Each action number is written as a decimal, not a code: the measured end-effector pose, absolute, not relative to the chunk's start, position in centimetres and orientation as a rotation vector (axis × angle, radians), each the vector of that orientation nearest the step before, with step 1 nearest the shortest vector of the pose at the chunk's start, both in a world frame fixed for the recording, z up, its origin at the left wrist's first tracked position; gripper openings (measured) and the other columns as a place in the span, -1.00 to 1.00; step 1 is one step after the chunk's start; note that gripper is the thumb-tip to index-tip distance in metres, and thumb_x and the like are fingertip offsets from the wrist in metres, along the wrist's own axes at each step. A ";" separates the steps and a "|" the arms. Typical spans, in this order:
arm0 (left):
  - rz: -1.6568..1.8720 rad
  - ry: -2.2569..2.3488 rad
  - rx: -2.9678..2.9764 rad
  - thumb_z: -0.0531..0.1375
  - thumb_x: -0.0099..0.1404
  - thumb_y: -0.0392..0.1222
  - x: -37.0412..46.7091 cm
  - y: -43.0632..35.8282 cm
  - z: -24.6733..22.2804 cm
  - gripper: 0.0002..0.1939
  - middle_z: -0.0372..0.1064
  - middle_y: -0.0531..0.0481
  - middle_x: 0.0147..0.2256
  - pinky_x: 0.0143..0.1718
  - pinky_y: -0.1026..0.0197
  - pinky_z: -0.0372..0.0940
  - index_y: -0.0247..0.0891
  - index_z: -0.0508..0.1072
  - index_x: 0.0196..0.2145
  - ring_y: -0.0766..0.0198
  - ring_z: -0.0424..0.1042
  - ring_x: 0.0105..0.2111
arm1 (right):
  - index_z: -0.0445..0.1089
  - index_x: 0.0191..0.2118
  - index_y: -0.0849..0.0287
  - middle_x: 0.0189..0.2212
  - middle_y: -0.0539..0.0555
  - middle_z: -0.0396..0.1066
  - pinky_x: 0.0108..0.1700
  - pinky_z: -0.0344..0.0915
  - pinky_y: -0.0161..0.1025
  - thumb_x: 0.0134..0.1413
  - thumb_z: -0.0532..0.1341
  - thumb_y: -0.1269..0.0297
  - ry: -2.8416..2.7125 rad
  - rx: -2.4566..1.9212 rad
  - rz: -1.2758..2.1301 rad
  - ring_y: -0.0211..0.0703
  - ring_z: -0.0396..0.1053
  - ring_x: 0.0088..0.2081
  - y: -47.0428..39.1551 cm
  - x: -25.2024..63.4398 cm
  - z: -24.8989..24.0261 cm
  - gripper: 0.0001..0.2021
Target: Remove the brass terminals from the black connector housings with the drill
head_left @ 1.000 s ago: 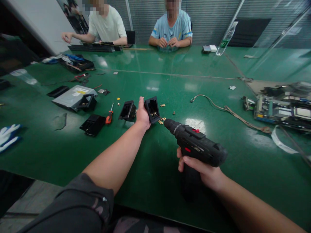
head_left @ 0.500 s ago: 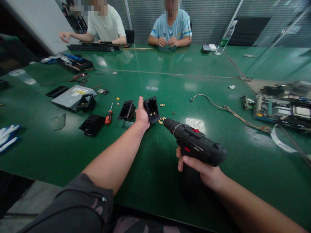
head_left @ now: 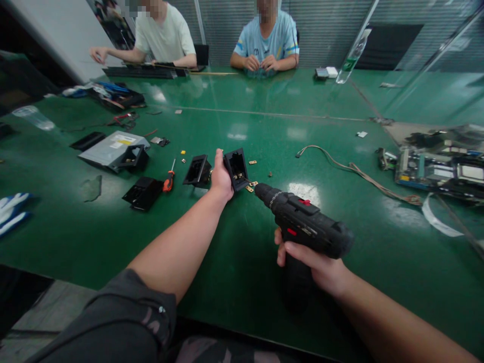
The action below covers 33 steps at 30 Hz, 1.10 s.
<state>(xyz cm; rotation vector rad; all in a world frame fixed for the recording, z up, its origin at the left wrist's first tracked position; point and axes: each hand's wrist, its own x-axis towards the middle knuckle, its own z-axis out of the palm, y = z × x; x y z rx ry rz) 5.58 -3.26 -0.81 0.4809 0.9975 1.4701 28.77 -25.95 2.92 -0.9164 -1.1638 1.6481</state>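
My left hand [head_left: 221,179] grips a black open box-shaped part [head_left: 236,169] from its left side, with small brass-coloured pieces showing inside. My right hand [head_left: 312,257] is wrapped round the handle of a black power drill [head_left: 306,219]. The drill's chuck points left at the opening of the held part, and its thin bit reaches the lower right edge of that opening. Small brass plates [head_left: 249,189] lie beside the part, and a little screw [head_left: 270,174] rests to their right. A second black housing [head_left: 197,171] stands just left of my left hand.
An orange screwdriver [head_left: 169,181], a black part [head_left: 142,193] and a silver drive [head_left: 109,150] lie left. Circuit boards [head_left: 434,164] and a cable [head_left: 363,174] are right. Two people sit across the green table [head_left: 227,282]; a bottle [head_left: 351,58] stands at the back.
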 end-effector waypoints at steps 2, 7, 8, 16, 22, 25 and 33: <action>1.470 1.003 0.475 0.38 0.44 0.71 5.7 -3.3 -0.7 -0.25 0.77 -0.20 -0.12 0.25 -0.24 0.64 -0.11 0.67 -0.10 -0.32 0.74 0.20 | 0.73 -0.03 0.00 -0.19 0.06 0.69 -0.24 0.69 -0.09 0.42 0.67 -0.14 -1.168 -0.916 1.628 -0.07 0.68 -0.36 -26.0 28.8 2.9 -0.65; 1.481 1.004 0.490 0.41 0.35 0.75 5.8 -3.4 -0.7 -0.20 0.78 -0.24 -0.08 0.22 -0.32 0.66 -0.10 0.68 -0.11 -0.40 0.74 0.23 | 0.75 -0.06 -0.03 -0.26 0.04 0.68 -0.25 0.64 -0.12 0.44 0.66 -0.16 -1.166 -0.916 1.652 -0.06 0.68 -0.35 -26.0 28.7 3.0 -0.67; 1.482 1.007 0.488 0.41 0.35 0.75 5.8 -3.4 -0.8 -0.20 0.78 -0.24 -0.08 0.22 -0.32 0.67 -0.10 0.68 -0.11 -0.40 0.74 0.23 | 0.75 -0.06 -0.04 -0.25 0.04 0.68 -0.26 0.64 -0.12 0.42 0.67 -0.16 -1.155 -0.918 1.654 -0.06 0.68 -0.36 -26.0 28.7 3.0 -0.66; 1.480 0.994 0.477 0.35 0.48 0.70 5.7 -3.2 -0.9 -0.26 0.78 -0.21 -0.07 0.25 -0.25 0.66 -0.11 0.69 -0.09 -0.35 0.73 0.24 | 0.74 -0.05 -0.02 -0.27 0.06 0.69 -0.21 0.64 -0.06 0.44 0.64 -0.19 -1.180 -0.948 1.659 0.00 0.68 -0.34 -26.1 28.9 3.0 -0.64; 1.501 0.993 0.503 0.40 0.37 0.75 5.7 -3.1 -1.1 -0.20 0.77 -0.23 -0.09 0.23 -0.28 0.66 -0.11 0.69 -0.09 -0.35 0.74 0.21 | 0.73 -0.06 -0.05 -0.26 0.06 0.69 -0.24 0.64 -0.04 0.40 0.66 -0.19 -1.171 -0.946 1.651 0.01 0.67 -0.35 -26.0 28.8 2.9 -0.64; 1.498 1.011 0.497 0.42 0.29 0.79 5.7 -3.3 -1.0 -0.16 0.77 -0.24 -0.07 0.21 -0.29 0.66 -0.10 0.69 -0.08 -0.38 0.74 0.23 | 0.73 -0.06 -0.05 -0.25 0.06 0.67 -0.25 0.66 -0.02 0.41 0.66 -0.18 -1.175 -0.926 1.649 0.01 0.66 -0.36 -25.9 28.7 2.8 -0.65; 1.493 0.988 0.493 0.40 0.43 0.69 5.5 -3.0 -1.1 -0.26 0.77 -0.21 -0.07 0.27 -0.23 0.64 -0.12 0.68 -0.11 -0.31 0.73 0.21 | 0.73 -0.03 0.00 -0.22 0.06 0.70 -0.21 0.67 -0.08 0.46 0.63 -0.13 -1.180 -0.929 1.643 -0.03 0.69 -0.34 -26.1 28.8 2.7 -0.67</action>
